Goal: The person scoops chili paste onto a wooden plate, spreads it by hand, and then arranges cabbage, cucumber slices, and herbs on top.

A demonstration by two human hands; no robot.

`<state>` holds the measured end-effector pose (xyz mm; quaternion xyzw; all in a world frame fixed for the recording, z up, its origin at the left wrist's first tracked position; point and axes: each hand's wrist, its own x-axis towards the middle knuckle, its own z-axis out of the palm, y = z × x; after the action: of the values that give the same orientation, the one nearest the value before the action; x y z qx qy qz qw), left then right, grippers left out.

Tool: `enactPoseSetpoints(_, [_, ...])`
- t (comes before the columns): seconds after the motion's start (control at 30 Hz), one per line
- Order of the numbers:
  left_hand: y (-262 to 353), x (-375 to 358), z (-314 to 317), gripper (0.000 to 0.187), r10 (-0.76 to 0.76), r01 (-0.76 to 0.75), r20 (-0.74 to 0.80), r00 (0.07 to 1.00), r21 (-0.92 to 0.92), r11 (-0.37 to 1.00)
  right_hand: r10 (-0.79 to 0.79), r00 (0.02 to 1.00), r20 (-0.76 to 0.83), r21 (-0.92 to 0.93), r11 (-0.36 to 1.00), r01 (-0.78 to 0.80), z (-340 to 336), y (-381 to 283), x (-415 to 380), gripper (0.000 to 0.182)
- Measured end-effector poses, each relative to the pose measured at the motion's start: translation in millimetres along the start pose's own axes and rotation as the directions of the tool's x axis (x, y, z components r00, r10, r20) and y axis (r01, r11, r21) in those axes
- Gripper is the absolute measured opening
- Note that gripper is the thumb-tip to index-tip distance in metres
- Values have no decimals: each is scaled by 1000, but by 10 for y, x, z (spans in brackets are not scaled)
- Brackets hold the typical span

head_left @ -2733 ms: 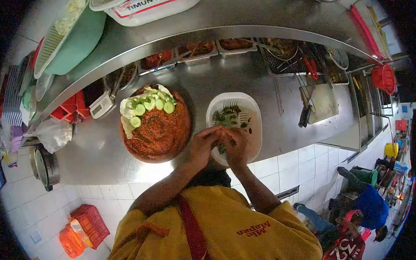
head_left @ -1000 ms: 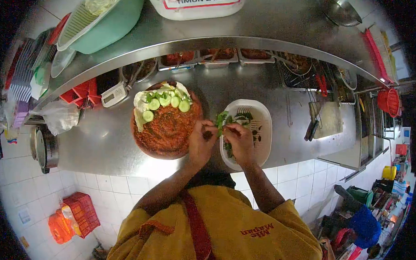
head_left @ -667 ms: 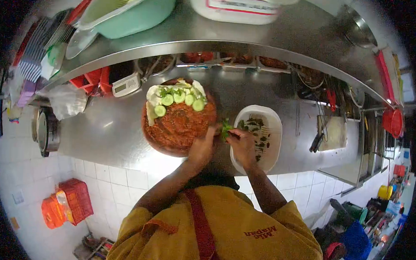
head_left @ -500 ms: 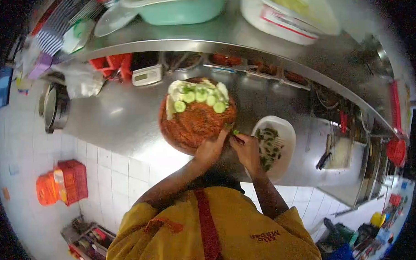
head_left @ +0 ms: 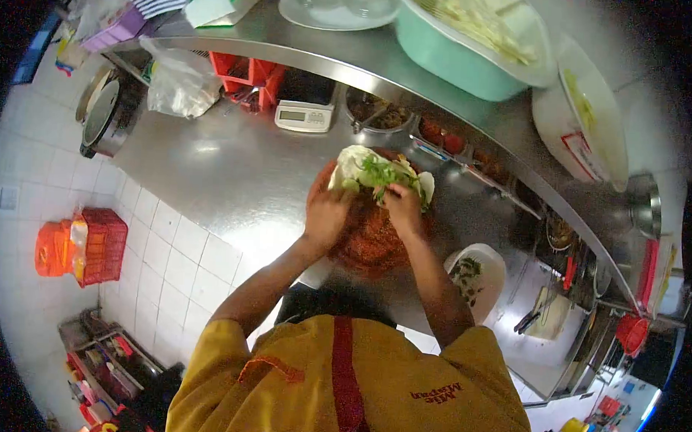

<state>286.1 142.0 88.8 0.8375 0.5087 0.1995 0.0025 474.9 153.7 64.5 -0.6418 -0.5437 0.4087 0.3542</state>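
A round dish (head_left: 371,251) coated with red-brown paste sits on the steel counter. Pale cabbage-like leaves (head_left: 353,161) and green cucumber slices (head_left: 350,184) lie along its far side, topped by a loose cluster of green herb leaves (head_left: 386,172). My right hand (head_left: 402,209) reaches over the dish, its fingers pinched on the near edge of the herb leaves. At the dish's left side is my left hand (head_left: 329,215), fingers curled near the cucumber slices; what they hold, if anything, is hidden. To the right stands a white oval tub (head_left: 495,278) with scattered herb leaves inside.
A kitchen scale (head_left: 304,117) and red basket (head_left: 244,75) stand at the back. Overhead, a steel shelf (head_left: 343,67) carries a mint-green tub (head_left: 451,56) and a white tub (head_left: 577,140). A pot (head_left: 109,120) is left; a black-handled knife (head_left: 531,320) lies right.
Both hands have moved from the dish's near right edge to its far part. Green herb leaves now cover most of the cucumber slices. The camera view has shifted and turned.
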Motion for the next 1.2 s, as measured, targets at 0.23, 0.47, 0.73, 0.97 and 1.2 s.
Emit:
enactPoseSetpoints(0.23, [-263,165,524,42,-180,2,382,906,422,907,-35,997,70,-281,958,53,630,117,752,18])
enactPoseSetpoints(0.47, [-327,151,610,48,-192,67,293,937,389,919,-105,993,63,-240,964,117,782,365,880,20])
enactPoseSetpoints(0.73, [-334,105,630,50,-187,134,194,963,259,957,-154,935,319,-426,858,287,648,-15,872,9])
enactPoseSetpoints(0.97, [-363,25,657,52,-216,192,143,966,163,968,-253,822,510,-545,643,537,954,853,1328,13])
enactPoseSetpoints(1.2, [-331,32,638,44,-313,276,221,924,183,944,-64,859,509,-526,767,369,825,86,1042,34])
